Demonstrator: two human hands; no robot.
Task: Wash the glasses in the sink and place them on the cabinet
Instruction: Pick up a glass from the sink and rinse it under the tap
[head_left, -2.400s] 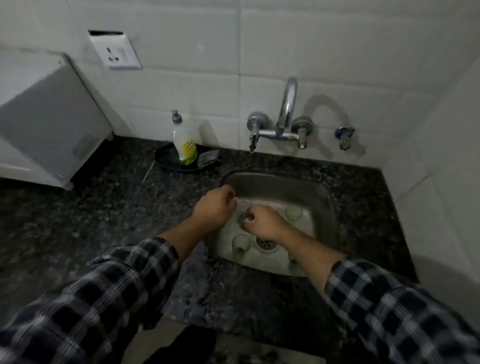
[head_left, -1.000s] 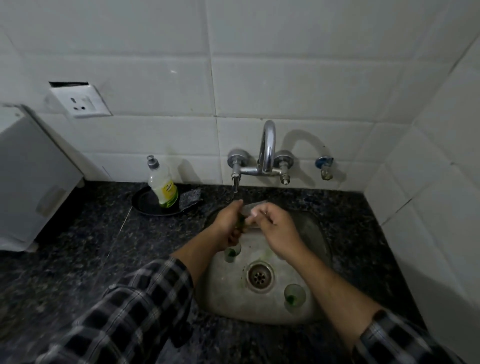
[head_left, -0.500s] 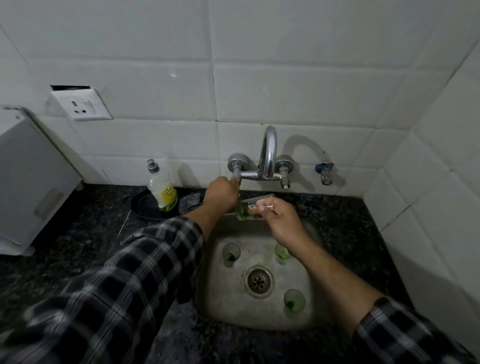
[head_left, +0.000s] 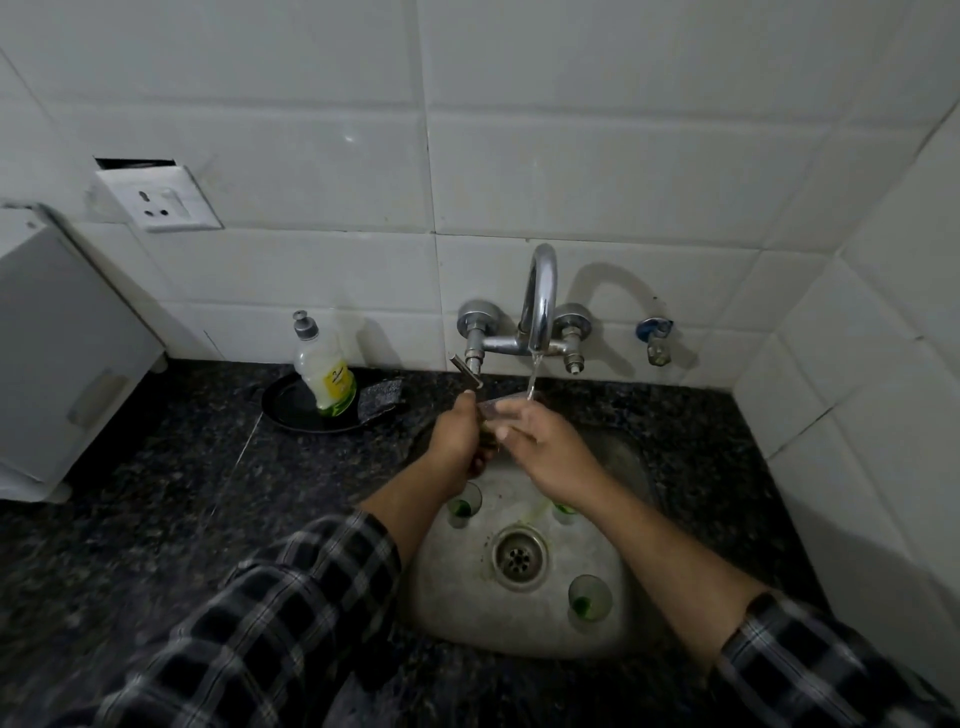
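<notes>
Two hands (head_left: 457, 439) (head_left: 545, 447) are gripping one small glass (head_left: 498, 408) under running tap water (head_left: 531, 382).
Wet fingers risk slipping, dropping it onto green-stained glasses (head_left: 589, 605) below them.

Clear glass (head_left: 501, 410) under running water; three green-stained glasses (head_left: 589, 597) upright in sink (head_left: 519, 631).

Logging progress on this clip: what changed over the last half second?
Water now runs from the faucet. The left hand dropped from the tap lever to join the right hand on the glass under the stream. Three glasses remain in the sink.
</notes>
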